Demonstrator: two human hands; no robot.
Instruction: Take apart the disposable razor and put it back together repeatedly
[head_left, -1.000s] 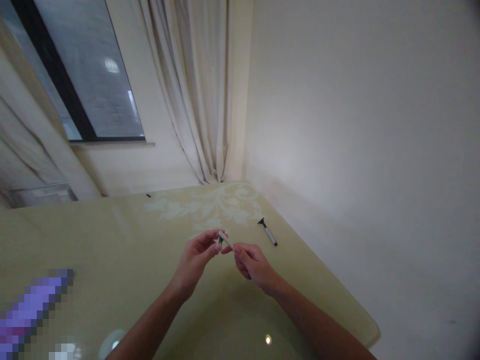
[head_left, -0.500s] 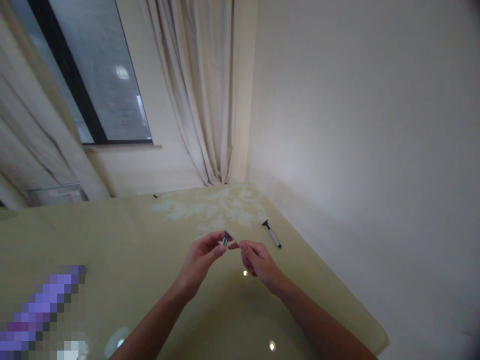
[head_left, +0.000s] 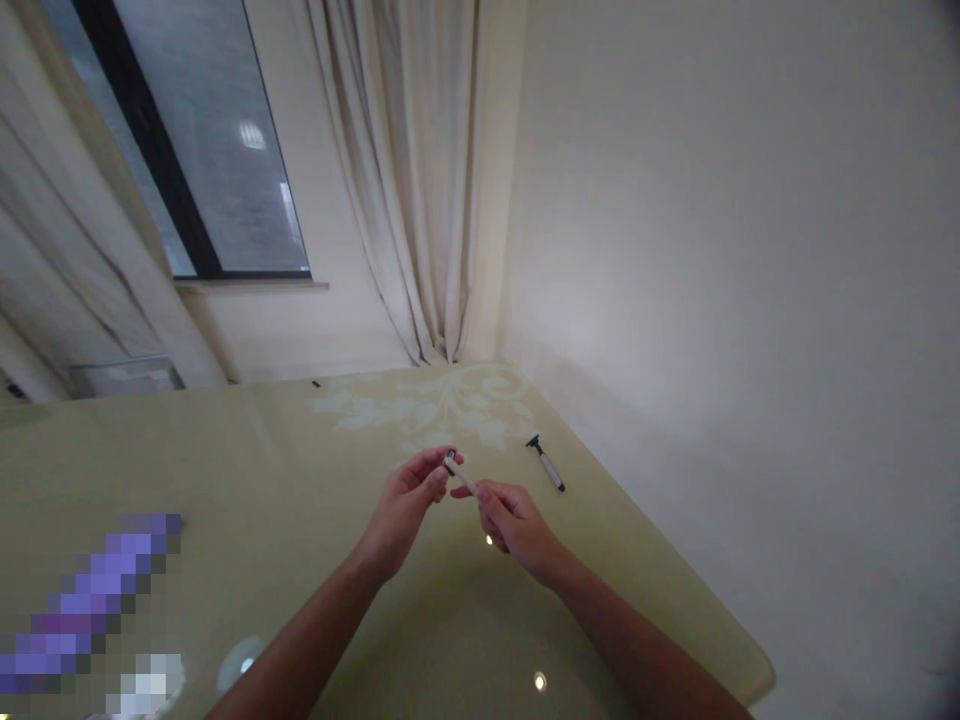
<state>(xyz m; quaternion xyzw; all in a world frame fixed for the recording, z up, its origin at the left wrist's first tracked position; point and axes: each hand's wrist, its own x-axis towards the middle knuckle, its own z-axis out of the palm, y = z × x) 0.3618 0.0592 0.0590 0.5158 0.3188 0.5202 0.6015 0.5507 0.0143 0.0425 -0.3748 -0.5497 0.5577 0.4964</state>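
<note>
My left hand point(head_left: 405, 505) pinches a small dark razor head point(head_left: 451, 462) with a greenish glint between thumb and fingertips, above the table point(head_left: 337, 610). My right hand point(head_left: 517, 520) is closed around a slim, pale stick-like tool point(head_left: 463, 478); its tip meets the razor head. Fingers cover most of that tool, so its exact kind is unclear. Beyond my right hand, a razor point(head_left: 547, 466) with a black head and a grey handle lies on the tabletop.
A tiny dark piece point(head_left: 316, 384) lies by the table's far edge. At the left is a blurred-out purple item point(head_left: 90, 605). A wall point(head_left: 712, 350) borders the table's right side; a curtain point(head_left: 420, 180) and a window point(head_left: 217, 140) stand behind.
The razor head in my left hand has turned, and the pale tool's tip now lies across it. My right hand has barely shifted. The camera view has moved slightly.
</note>
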